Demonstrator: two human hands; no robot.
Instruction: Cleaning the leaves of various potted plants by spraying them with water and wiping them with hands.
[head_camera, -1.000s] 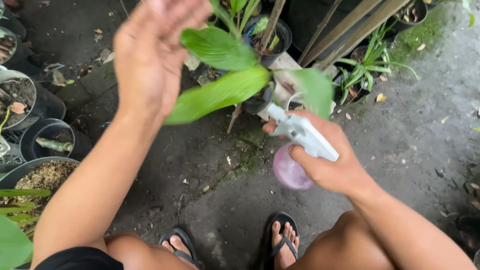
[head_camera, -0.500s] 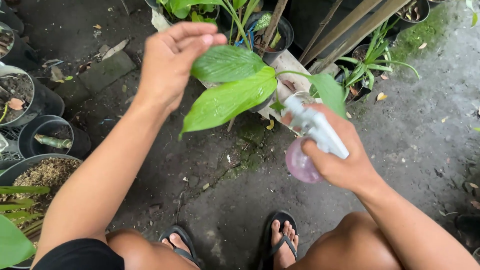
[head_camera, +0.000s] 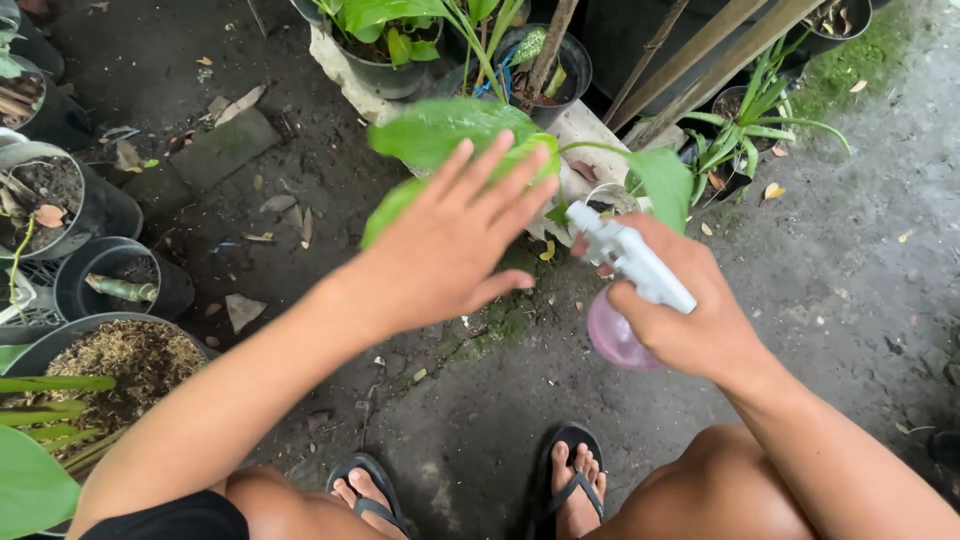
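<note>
Head view: leaf (head_camera: 450, 125) beneath left hand (head_camera: 455, 245).

The left hand (head_camera: 455, 240) is stretched forward, palm down, fingers straight and slightly spread, the thumb out to the side. Its bare forearm runs back toward the lower left. The right hand (head_camera: 690, 310) is curled in a closed grip, index finger forward, its forearm angling to the lower right.

Single head-worn view, looking steeply down from above, close over both forearms, facing forward across concrete ground (head_camera: 820, 270), feet in sandals (head_camera: 570, 480) at bottom edge, potted plants (head_camera: 390, 40) along top and left edges
</note>
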